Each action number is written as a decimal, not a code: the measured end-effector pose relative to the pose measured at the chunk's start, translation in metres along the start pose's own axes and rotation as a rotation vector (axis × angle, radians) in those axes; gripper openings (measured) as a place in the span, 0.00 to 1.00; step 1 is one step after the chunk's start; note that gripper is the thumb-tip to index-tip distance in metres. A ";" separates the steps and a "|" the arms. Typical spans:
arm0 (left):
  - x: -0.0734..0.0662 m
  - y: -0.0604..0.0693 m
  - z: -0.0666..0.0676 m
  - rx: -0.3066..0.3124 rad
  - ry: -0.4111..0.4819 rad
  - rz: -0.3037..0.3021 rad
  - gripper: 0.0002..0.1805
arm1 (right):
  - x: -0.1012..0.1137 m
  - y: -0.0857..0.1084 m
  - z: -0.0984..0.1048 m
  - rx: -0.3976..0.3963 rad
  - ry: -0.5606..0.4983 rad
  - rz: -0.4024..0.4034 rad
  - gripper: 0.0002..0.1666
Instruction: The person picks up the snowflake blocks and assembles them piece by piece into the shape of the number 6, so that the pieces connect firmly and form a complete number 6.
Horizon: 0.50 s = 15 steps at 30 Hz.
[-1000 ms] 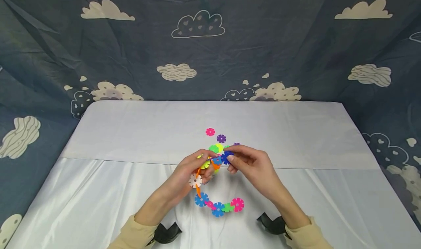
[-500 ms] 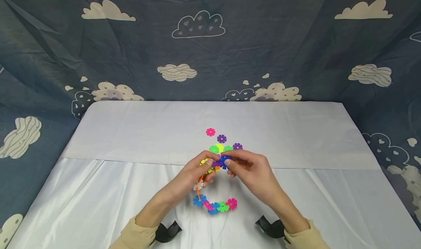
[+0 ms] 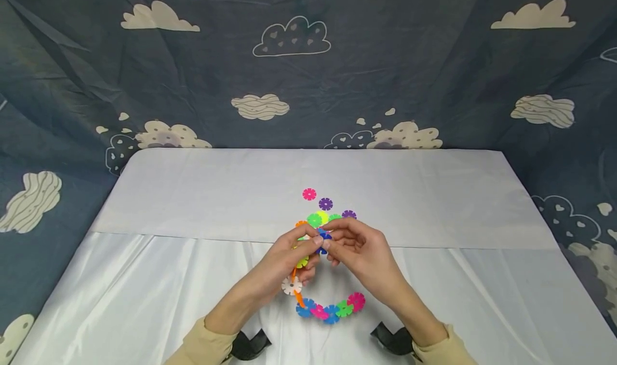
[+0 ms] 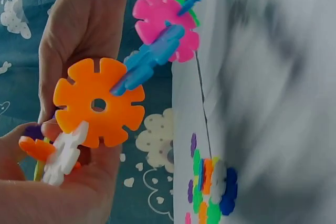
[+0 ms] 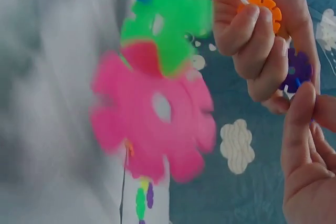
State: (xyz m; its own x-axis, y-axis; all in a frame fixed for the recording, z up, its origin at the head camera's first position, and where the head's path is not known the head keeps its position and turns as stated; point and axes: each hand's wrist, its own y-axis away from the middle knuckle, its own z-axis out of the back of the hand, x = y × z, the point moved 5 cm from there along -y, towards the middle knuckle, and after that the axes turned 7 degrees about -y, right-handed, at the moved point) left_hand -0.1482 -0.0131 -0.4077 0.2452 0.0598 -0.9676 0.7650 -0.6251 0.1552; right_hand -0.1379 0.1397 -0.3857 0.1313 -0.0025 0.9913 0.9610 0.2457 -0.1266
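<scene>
In the head view a chain of interlocked, notched plastic snowflake discs hangs from my left hand, curving round to a pink end disc. A dark blue disc is between the fingertips of both hands, pinched by my right hand. The right wrist view shows a purple disc at the left hand, close to the right fingertips. An orange disc and a white disc of the chain stand near the left palm in the left wrist view. Fingers partly hide the join between the discs.
Behind the hands, loose discs lie on the white-covered table, among them a pink disc and a purple disc. A dark cloud-patterned cloth hangs behind. Black bands are at both wrists.
My right hand has moved left with the dark blue disc, bringing the fingertips of both hands together. The chain's hanging end has swung left, then back right and slightly lower.
</scene>
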 end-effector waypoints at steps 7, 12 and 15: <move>-0.009 0.003 0.018 -0.050 0.037 -0.016 0.18 | -0.015 -0.011 0.020 0.053 -0.026 -0.075 0.12; -0.019 0.008 0.031 -0.063 0.053 -0.046 0.14 | -0.037 -0.016 0.029 0.093 0.087 -0.166 0.15; -0.022 0.010 0.036 -0.069 0.063 -0.064 0.13 | -0.048 -0.016 0.029 0.104 0.182 -0.198 0.14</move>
State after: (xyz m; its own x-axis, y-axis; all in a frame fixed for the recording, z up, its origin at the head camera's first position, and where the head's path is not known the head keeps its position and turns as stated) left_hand -0.1676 -0.0487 -0.3916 0.2301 0.1477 -0.9619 0.8188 -0.5635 0.1093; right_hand -0.1667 0.1640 -0.4300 -0.0063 -0.2319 0.9727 0.9433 0.3215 0.0827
